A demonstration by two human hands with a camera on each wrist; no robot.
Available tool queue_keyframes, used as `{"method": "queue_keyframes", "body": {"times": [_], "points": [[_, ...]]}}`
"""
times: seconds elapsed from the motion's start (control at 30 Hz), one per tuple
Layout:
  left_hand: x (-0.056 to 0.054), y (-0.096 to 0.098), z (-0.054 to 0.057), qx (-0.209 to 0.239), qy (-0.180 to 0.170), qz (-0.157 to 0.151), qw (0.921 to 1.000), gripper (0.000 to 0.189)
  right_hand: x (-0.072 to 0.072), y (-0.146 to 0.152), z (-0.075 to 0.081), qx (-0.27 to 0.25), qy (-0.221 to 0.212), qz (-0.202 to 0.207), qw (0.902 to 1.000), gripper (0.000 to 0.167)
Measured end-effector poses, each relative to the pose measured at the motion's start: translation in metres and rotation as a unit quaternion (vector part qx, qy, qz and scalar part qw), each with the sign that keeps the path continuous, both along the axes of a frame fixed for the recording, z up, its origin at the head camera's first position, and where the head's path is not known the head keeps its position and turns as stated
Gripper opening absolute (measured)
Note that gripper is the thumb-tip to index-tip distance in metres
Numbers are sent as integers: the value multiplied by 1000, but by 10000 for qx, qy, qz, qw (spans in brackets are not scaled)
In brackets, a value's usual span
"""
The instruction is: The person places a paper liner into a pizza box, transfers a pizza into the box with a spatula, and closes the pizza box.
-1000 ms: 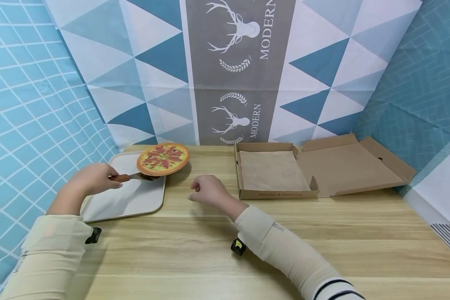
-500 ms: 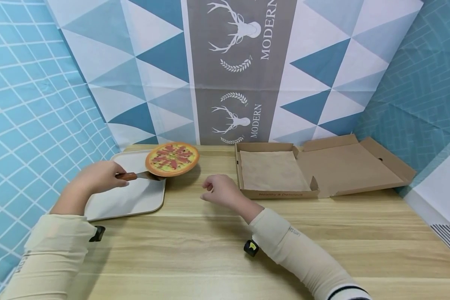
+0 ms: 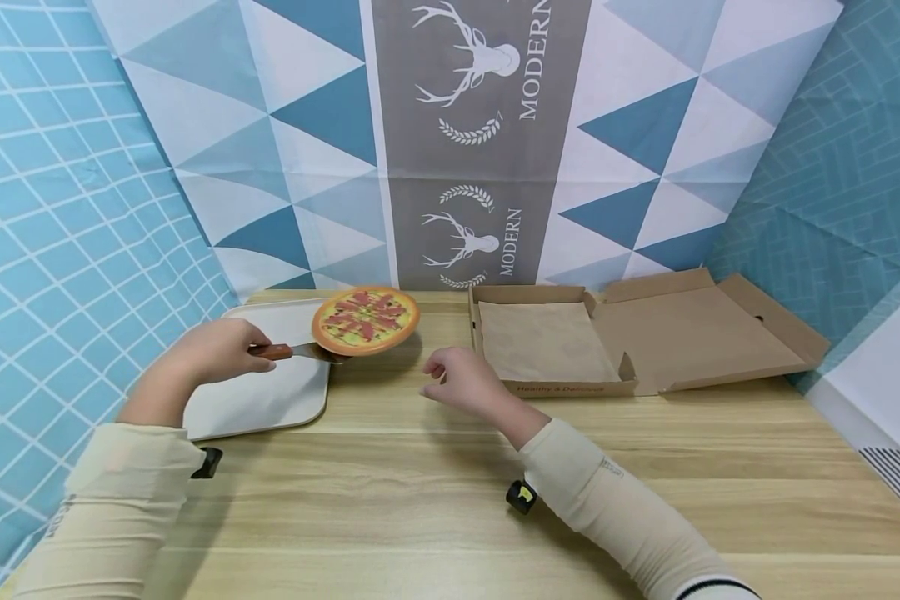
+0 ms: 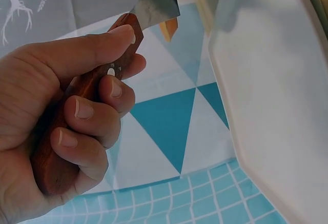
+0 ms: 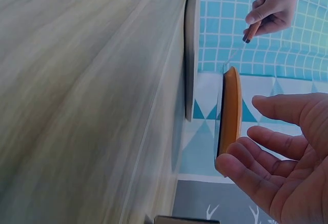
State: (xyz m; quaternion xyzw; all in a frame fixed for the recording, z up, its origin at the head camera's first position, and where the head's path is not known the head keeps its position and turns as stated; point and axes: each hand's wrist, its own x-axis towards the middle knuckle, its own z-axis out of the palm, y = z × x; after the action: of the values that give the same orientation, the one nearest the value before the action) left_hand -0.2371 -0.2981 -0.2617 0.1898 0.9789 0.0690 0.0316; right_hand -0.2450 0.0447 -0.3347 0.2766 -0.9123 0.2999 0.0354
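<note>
My left hand [image 3: 217,357] grips the wooden handle of a spatula [image 3: 273,351], fingers wrapped round it and thumb along the top in the left wrist view. On its metal blade lies a whole pizza [image 3: 366,319] with red strips over yellow topping, held up off the table. The pizza hangs just past the right edge of a white tray [image 3: 258,404]. My right hand [image 3: 465,379] hovers to the right of the pizza, holding nothing. In the right wrist view its loosely bent fingers [image 5: 277,142] overlap the near end of the pizza [image 5: 231,111].
An open cardboard pizza box [image 3: 555,389] lined with brown paper [image 3: 540,337] stands right of centre, its lid [image 3: 708,337] folded out to the right. The wooden table [image 3: 360,517] runs back to a patterned backdrop [image 3: 480,167]. A tiled sheet [image 3: 60,183] bounds the left side.
My left hand has carried the spatula and pizza to the right, from over the tray's edge to past it. My right hand has shifted right as well, toward the box, still holding nothing.
</note>
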Motion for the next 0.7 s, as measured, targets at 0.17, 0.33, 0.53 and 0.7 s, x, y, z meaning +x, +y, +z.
{"method": "queue_keyframes", "body": {"times": [0.17,0.33,0.53,0.7], "points": [[-1,7,3,45,17,-103,9999,17,0,10,0,13,63,-124,9999,26],[-3,14,3,58,97,-179,9998,17,1,20,1,-47,5,-275,9996,25],[-7,21,4,41,303,-311,9990,14,2,33,5,-9,-63,-487,9988,23],[-9,29,8,72,184,-319,9993,11,3,47,8,-47,-34,-663,9978,24]]}}
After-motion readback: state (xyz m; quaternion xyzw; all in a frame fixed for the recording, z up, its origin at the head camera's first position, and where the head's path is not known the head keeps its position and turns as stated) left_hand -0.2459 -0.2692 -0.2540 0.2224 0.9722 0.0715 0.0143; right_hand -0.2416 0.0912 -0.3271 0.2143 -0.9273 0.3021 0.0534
